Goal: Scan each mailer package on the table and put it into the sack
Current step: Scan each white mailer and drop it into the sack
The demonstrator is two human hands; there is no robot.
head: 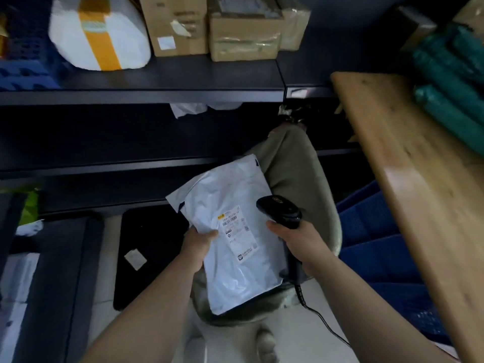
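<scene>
You are holding one white plastic mailer (235, 247). It is flat, crinkled and glossy, with its flap end folded at the far side and one white shipping label (237, 233) facing up. The label is carrying a yellow mark and a barcode; the print is too blurred to read. The mailer is hanging directly over the one olive-green sack (296, 158), covering most of its mouth, tilted with the far end leaning away from you.

Your left hand (197, 243) is pinching the mailer's left edge, with the thumb lying on top just beside the label and the fingers hidden underneath. Your right hand (296, 241) is curling fully round the grip of the one black scanner (281, 209), just past the mailer's right edge and over the sack's right side. The scanner's head is pointing away from you beside the label, and its cord (322, 320) is trailing down toward you.

To the right of the sack, the wooden table (392, 153) is carrying a stack of dark green packages (450, 82). At least three are showing, and blur is hiding the exact number. Beyond the sack, up on the dark shelf (157, 82), three cardboard boxes (180, 24) are sitting beside one white parcel (99, 32) banded in orange tape.
</scene>
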